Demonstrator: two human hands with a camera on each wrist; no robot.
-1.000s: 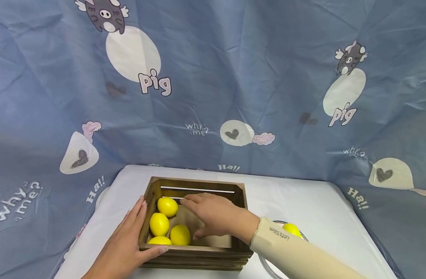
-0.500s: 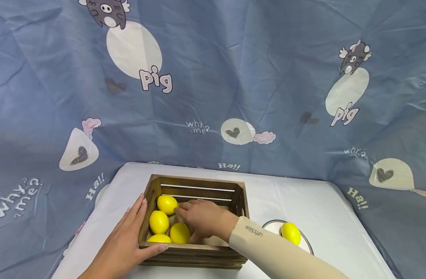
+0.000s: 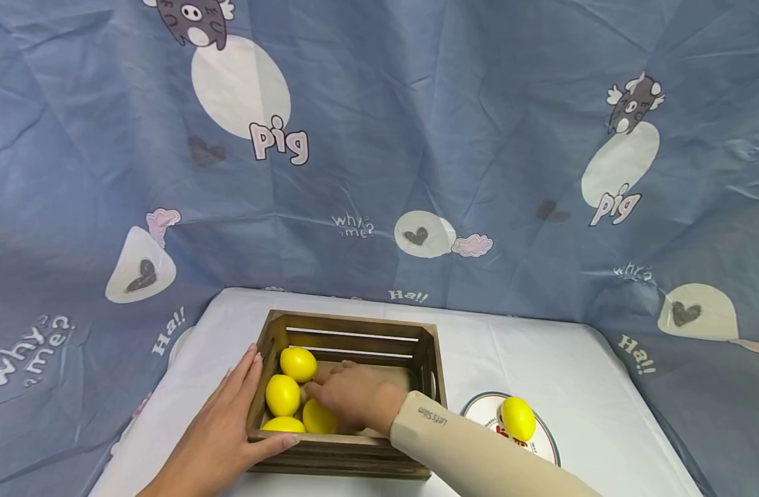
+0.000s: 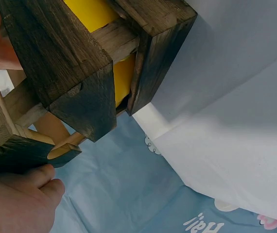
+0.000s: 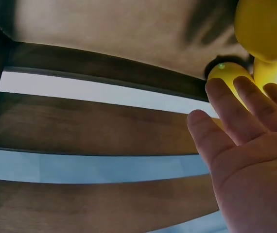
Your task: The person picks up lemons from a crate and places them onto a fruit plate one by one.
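A dark brown slatted wooden crate (image 3: 348,455) stands on the table, with several yellow lemons (image 3: 283,395) gathered in its left part. My left hand (image 3: 224,421) rests along the crate's left end, fingers straight and thumb lying across the front rim. In the left wrist view, that hand (image 4: 22,204) touches the crate's slats. Inside the crate, my right hand (image 3: 355,393) reaches leftward to the front lemon (image 3: 319,416), partly covering it. The right wrist view shows this hand (image 5: 255,145) with its fingers extended beside the lemons (image 5: 265,29) and nothing in its palm.
To the right of the crate, a white plate (image 3: 475,408) with a dark rim and red print holds one lemon (image 3: 518,418). The right forearm, in a beige sleeve (image 3: 472,442), passes over the crate's front right corner. A blue patterned cloth (image 3: 379,138) hangs behind the white table.
My right hand has moved left and lower into the crate, up to the lemons. Its sleeve has uncovered more of the plate. My left hand has stayed on the crate.
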